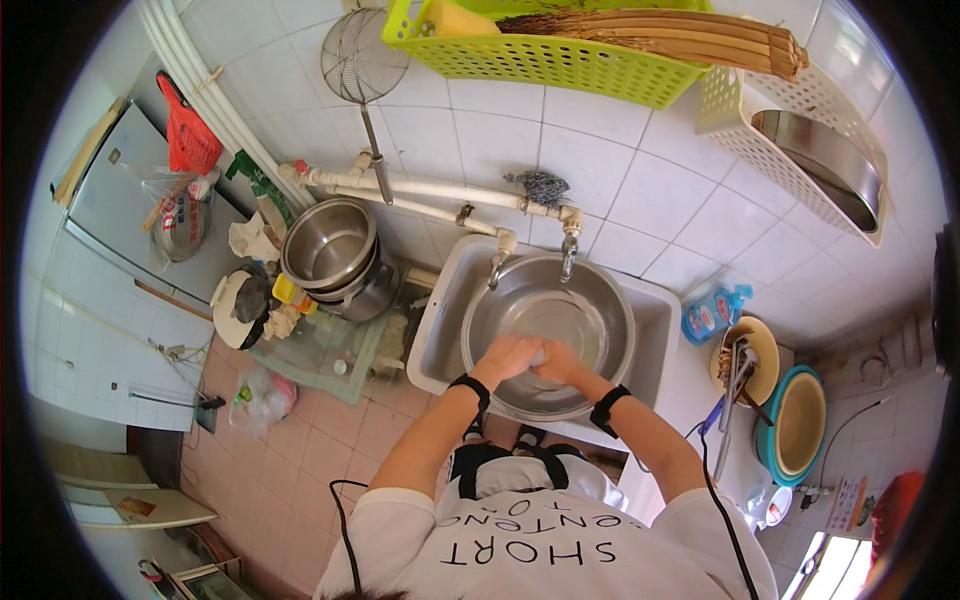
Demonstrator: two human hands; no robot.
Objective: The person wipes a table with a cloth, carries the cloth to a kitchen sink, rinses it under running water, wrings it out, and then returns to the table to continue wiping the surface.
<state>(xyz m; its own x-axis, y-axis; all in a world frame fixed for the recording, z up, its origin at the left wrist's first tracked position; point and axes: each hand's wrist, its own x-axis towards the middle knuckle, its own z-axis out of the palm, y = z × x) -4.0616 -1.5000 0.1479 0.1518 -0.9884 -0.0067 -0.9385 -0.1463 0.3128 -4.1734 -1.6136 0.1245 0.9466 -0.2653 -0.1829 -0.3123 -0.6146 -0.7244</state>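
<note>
A large stainless steel basin [484, 310] sits inside the white sink [655, 330], and some clear liquid appears to lie in it. Over its near side my left hand [511, 356] and my right hand [560, 362] are held together, fingers curled. Between them shows a small greyish-white bit of something, mostly covered by the fingers, so its kind stays hidden. Two metal taps [569, 262] reach over the far rim. Black bands circle both my wrists.
Stacked metal pots [330, 246] stand left of the sink. On the right are a blue bottle [712, 315], a cream container [762, 352] with utensils, and teal and tan basins [798, 425]. A skimmer [366, 70] and a green basket [560, 75] hang on the tiled wall.
</note>
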